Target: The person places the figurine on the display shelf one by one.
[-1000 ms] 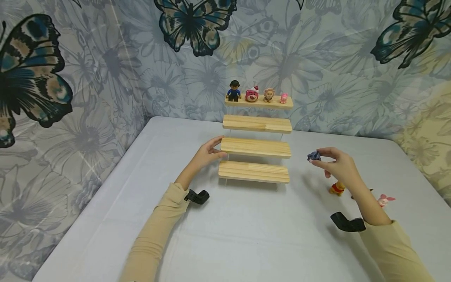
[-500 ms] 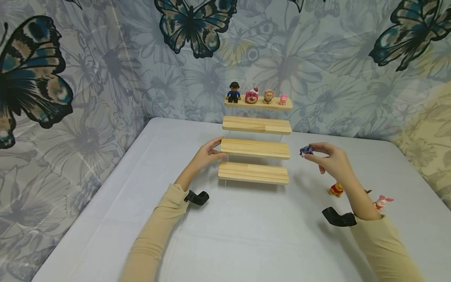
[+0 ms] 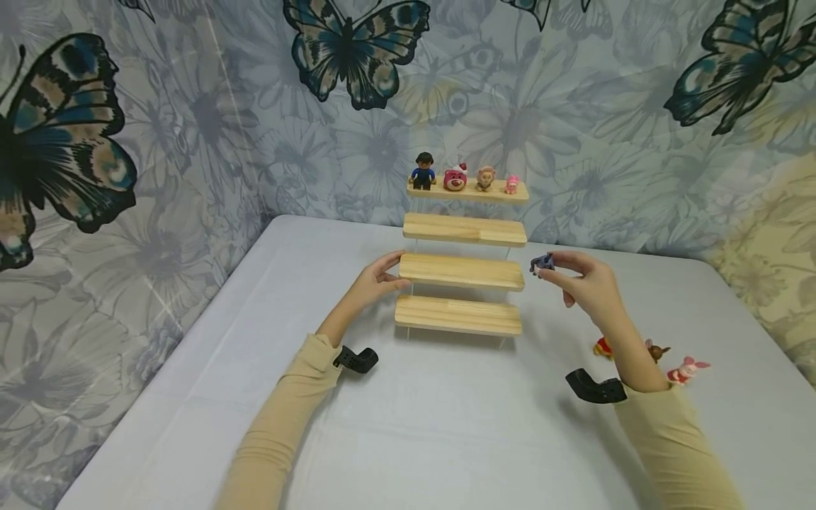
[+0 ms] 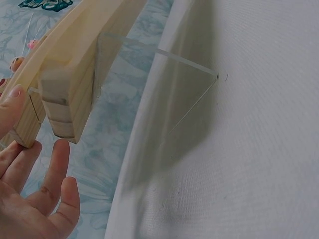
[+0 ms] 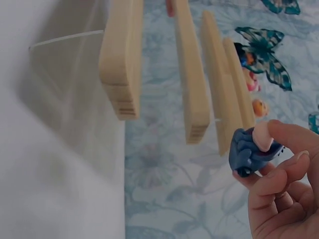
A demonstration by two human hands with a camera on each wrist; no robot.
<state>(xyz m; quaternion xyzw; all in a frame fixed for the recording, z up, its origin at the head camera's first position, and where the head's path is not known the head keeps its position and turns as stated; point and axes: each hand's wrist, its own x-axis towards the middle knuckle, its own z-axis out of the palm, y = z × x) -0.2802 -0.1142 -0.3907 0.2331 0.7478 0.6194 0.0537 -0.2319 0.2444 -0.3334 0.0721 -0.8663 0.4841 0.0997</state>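
Pinching one toy: right grip. Clamping one shelf of four: left grip. Four figures at twelve o'clock, three animals at four; white worktop, butterfly wall.

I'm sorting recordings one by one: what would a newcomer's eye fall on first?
Probably the four-tier wooden stand on the white tabletop, with four figurines along its top shelf. To its right, the right hand pinches a small blue figurine. Large butterflies pattern the backdrop behind.

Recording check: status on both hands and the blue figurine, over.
Left hand grips left end of third shelf from top. Right hand pinches blue figurine, right of that shelf. Nothing visible between figurine and shelf.
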